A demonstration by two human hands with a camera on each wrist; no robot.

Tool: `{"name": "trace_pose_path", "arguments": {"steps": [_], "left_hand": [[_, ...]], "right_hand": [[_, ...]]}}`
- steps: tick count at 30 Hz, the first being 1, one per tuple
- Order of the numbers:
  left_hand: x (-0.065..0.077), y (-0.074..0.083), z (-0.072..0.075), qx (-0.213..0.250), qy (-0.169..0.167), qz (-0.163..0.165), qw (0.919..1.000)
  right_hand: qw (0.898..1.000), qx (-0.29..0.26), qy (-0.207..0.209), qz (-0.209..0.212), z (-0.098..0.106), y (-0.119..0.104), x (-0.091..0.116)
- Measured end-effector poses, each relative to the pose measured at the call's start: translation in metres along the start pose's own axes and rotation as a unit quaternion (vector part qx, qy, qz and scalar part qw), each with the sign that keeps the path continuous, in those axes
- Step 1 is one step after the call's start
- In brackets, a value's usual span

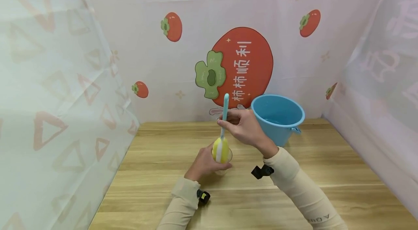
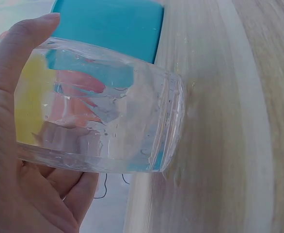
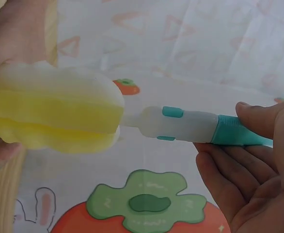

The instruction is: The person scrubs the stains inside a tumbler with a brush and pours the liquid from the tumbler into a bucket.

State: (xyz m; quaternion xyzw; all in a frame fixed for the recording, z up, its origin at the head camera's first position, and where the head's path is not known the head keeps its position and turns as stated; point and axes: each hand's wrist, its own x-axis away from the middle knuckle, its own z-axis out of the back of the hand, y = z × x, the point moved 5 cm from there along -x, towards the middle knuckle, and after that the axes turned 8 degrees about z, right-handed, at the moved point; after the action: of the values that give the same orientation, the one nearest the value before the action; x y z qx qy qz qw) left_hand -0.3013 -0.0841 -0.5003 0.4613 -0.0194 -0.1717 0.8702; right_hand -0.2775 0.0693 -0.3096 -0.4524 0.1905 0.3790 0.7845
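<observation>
My left hand (image 1: 205, 161) grips a clear drinking glass (image 2: 132, 116), thumb on one side and fingers on the other. In the left wrist view the glass has wet streaks, and its base is close to the table. My right hand (image 1: 244, 126) pinches the teal handle (image 3: 236, 131) of a sponge bottle brush (image 1: 220, 150) between thumb and fingers. The brush stands nearly upright over the glass, its yellow and white sponge head (image 3: 55, 109) down. Yellow shows through the glass wall near the mouth. How deep the sponge goes is partly hidden by my left hand.
A light blue bucket (image 1: 277, 134) stands at the back right, just beyond my right wrist. The wooden table (image 1: 156, 157) ends at a white cloth backdrop (image 1: 147, 41) with persimmon prints, and cloth walls rise on both sides.
</observation>
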Motion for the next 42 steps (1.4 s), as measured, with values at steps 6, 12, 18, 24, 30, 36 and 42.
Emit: {"name": "trace_pose_path", "arguments": {"steps": [6, 12, 18, 24, 30, 36, 42], "left_hand": [[-0.001, 0.001, 0.001, 0.000, 0.001, -0.009, 1.0000], [0.000, -0.001, -0.001, 0.002, -0.008, 0.004, 1.0000], [-0.002, -0.002, -0.002, -0.001, -0.006, 0.001, 1.0000], [-0.001, -0.003, -0.002, 0.014, -0.009, 0.013, 0.9998], [-0.001, -0.001, -0.001, 0.007, -0.005, -0.003, 1.0000], [-0.001, -0.001, -0.001, 0.009, -0.003, 0.002, 1.0000], [0.001, -0.003, -0.002, 0.012, -0.006, 0.028, 0.9995]], "right_hand": [[1.000, 0.001, -0.006, 0.001, -0.007, 0.003, -0.002], [0.999, -0.011, -0.026, -0.028, -0.030, 0.023, 0.016], [0.998, -0.008, -0.030, -0.047, -0.041, 0.033, 0.025], [0.999, -0.021, -0.010, -0.024, -0.024, 0.018, 0.013], [1.000, -0.021, 0.015, -0.011, -0.006, 0.005, 0.000], [0.999, -0.020, 0.017, -0.025, -0.008, 0.011, 0.000], [0.998, -0.032, 0.002, -0.055, -0.031, 0.035, 0.017]]}}
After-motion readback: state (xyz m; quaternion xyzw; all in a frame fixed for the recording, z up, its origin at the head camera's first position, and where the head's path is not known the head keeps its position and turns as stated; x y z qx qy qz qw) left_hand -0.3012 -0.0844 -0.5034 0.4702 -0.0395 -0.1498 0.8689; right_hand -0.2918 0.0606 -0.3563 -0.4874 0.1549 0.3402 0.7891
